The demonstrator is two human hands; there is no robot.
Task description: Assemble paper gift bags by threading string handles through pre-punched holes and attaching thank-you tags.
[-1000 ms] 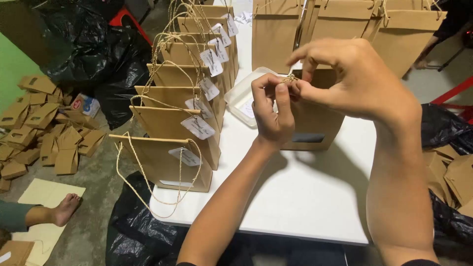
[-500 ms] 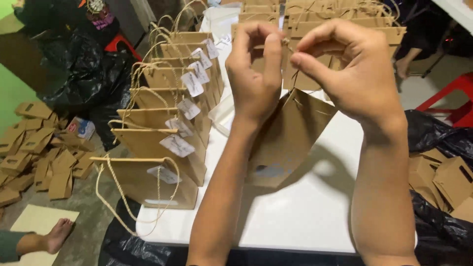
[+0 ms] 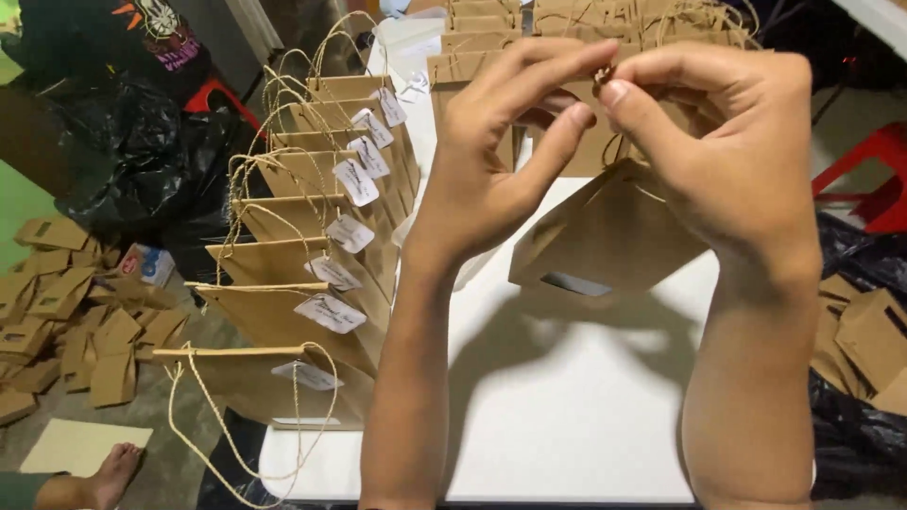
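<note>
We worked over a white tabletop, its left edge lined with a row of brown paper bags, each standing upright with twine handles and a white tag. More bags stood along the far side. Beyond the left edge the floor was strewn with flat brown cartons, a black plastic sack lay behind them, and someone's bare foot rested beside a pale sheet. A red stool stood at the right, with more cartons on black plastic below it.

Our left hand and right hand met above the tabletop, fingertips pinching a small knot of twine between them. A brown bag hung tilted beneath them, clear of the tabletop, casting a shadow.

Compared with half a second earlier, our hands had drawn closer to the camera and the bag had lifted and tipped further; a second earlier it had stood on the tabletop, pressed by our hands.

The knot itself was too small to make out, and our fingers hid how the twine joined the bag. The bag's top edge sat behind our hands, and our forearms ran off the bottom of the view
</note>
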